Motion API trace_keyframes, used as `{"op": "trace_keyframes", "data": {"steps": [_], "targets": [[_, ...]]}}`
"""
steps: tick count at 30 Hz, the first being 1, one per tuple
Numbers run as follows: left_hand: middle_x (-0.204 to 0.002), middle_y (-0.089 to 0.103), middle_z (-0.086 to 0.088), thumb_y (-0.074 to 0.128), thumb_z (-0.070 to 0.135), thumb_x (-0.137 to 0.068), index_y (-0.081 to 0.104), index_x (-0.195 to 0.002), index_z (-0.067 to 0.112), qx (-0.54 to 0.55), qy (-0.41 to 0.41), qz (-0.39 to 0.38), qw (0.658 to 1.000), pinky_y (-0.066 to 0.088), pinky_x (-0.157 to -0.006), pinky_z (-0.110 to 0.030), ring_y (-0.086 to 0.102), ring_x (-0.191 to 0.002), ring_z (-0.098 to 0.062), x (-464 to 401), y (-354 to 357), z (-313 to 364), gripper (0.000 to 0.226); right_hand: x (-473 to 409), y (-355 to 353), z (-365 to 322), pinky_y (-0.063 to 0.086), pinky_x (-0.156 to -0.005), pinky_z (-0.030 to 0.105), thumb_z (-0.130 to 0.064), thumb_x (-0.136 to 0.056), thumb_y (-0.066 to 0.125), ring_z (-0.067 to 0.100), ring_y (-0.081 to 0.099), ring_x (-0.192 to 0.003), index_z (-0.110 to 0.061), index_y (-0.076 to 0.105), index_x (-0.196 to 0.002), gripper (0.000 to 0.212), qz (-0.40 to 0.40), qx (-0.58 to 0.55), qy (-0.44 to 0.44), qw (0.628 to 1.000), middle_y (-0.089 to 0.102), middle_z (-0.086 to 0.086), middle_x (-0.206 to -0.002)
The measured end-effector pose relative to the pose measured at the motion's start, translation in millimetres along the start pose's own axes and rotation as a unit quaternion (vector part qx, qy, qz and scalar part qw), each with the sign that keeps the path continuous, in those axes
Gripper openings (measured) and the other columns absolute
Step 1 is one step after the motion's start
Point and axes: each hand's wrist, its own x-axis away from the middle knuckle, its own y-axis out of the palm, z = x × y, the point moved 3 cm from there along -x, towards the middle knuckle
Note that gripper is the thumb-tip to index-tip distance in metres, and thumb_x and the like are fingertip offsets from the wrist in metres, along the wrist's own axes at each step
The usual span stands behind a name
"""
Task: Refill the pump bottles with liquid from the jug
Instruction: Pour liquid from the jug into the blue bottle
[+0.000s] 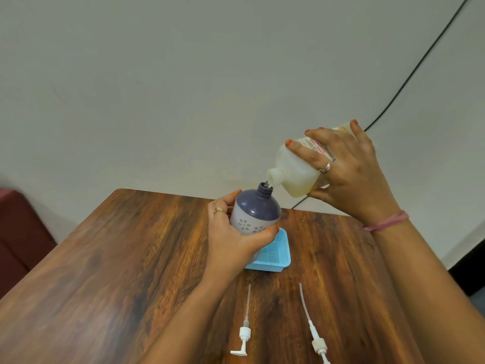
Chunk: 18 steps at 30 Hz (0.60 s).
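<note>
My left hand [231, 233] grips a purple and white pump bottle [256, 212] with flower marks, its open neck tilted up to the right, above the blue basket [275, 254]. My right hand [349, 170] holds a translucent jug [296, 170] of pale yellow liquid, tipped so its mouth sits just over the bottle's neck. Two white pump heads with long tubes lie on the table: one [244, 334] near the front centre, the other [316, 340] to its right.
The wooden table [118, 271] stretches left and forward. A dark red seat [18, 237] stands beyond its left edge. A black cable [420, 64] runs down the white wall at the right.
</note>
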Motion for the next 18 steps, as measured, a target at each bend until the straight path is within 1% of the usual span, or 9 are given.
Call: {"op": "trace_keyframes", "data": {"steps": [3, 7, 9, 10, 14, 18], "targets": [[-0.117, 0.047, 0.008, 0.091, 0.016, -0.056, 0.042, -0.112, 0.038, 0.001, 0.002, -0.001, 1.000, 0.051, -0.062, -0.010, 0.059, -0.094, -0.004, -0.8, -0.6, -0.1, 0.078, -0.7, 0.4, 0.3, 0.022, -0.109, 0.061, -0.039, -0.070, 0.082, 0.031, 0.046, -0.120, -0.029, 0.038, -0.142, 0.085, 0.002, 0.001, 0.004, 1.000, 0.056, 0.017, -0.129], [-0.116, 0.047, 0.007, 0.091, 0.015, -0.056, 0.042, -0.105, 0.040, 0.006, 0.004, -0.003, 1.000, 0.050, -0.061, -0.009, 0.056, -0.093, 0.013, -2.0, -0.5, -1.2, 0.074, -1.9, 0.6, 0.6, 0.022, -0.110, 0.060, -0.039, -0.071, 0.082, 0.031, 0.047, -0.120, -0.029, 0.040, -0.141, 0.083, 0.006, 0.006, 0.003, 1.000, 0.056, 0.017, -0.129], [-0.117, 0.047, 0.006, 0.092, 0.016, -0.055, 0.042, -0.104, 0.041, 0.002, 0.003, -0.004, 1.000, 0.050, -0.061, -0.009, 0.055, -0.092, 0.015, -2.6, -0.2, -2.0, 0.074, -2.0, 0.8, 0.4, 0.022, -0.109, 0.060, -0.038, -0.070, 0.083, 0.031, 0.047, -0.120, -0.029, 0.039, -0.141, 0.084, 0.006, 0.008, 0.001, 1.000, 0.056, 0.017, -0.129], [-0.118, 0.047, 0.006, 0.092, 0.016, -0.055, 0.042, -0.105, 0.042, 0.000, 0.002, -0.004, 1.000, 0.050, -0.061, -0.009, 0.055, -0.092, 0.014, -2.9, -0.2, -2.2, 0.075, -1.9, 0.8, 0.4, 0.022, -0.109, 0.060, -0.038, -0.070, 0.083, 0.032, 0.048, -0.120, -0.029, 0.039, -0.141, 0.084, 0.006, 0.010, 0.000, 1.000, 0.056, 0.017, -0.129], [-0.118, 0.047, 0.006, 0.091, 0.016, -0.056, 0.042, -0.111, 0.037, 0.001, -0.003, -0.001, 1.000, 0.050, -0.061, -0.008, 0.060, -0.092, -0.002, -2.7, 0.2, -1.8, 0.077, -1.6, 1.1, 1.0, 0.021, -0.110, 0.060, -0.038, -0.071, 0.082, 0.032, 0.047, -0.121, -0.029, 0.039, -0.142, 0.084, 0.004, 0.013, -0.001, 1.000, 0.056, 0.017, -0.129], [-0.118, 0.047, 0.006, 0.091, 0.015, -0.056, 0.043, -0.115, 0.034, -0.001, -0.004, -0.001, 1.000, 0.050, -0.061, -0.009, 0.060, -0.094, -0.005, -2.9, 0.7, -2.0, 0.079, -0.9, 0.7, 1.5, 0.021, -0.110, 0.060, -0.038, -0.071, 0.082, 0.032, 0.048, -0.121, -0.030, 0.038, -0.142, 0.083, 0.003, 0.011, 0.002, 1.000, 0.056, 0.017, -0.130]]}}
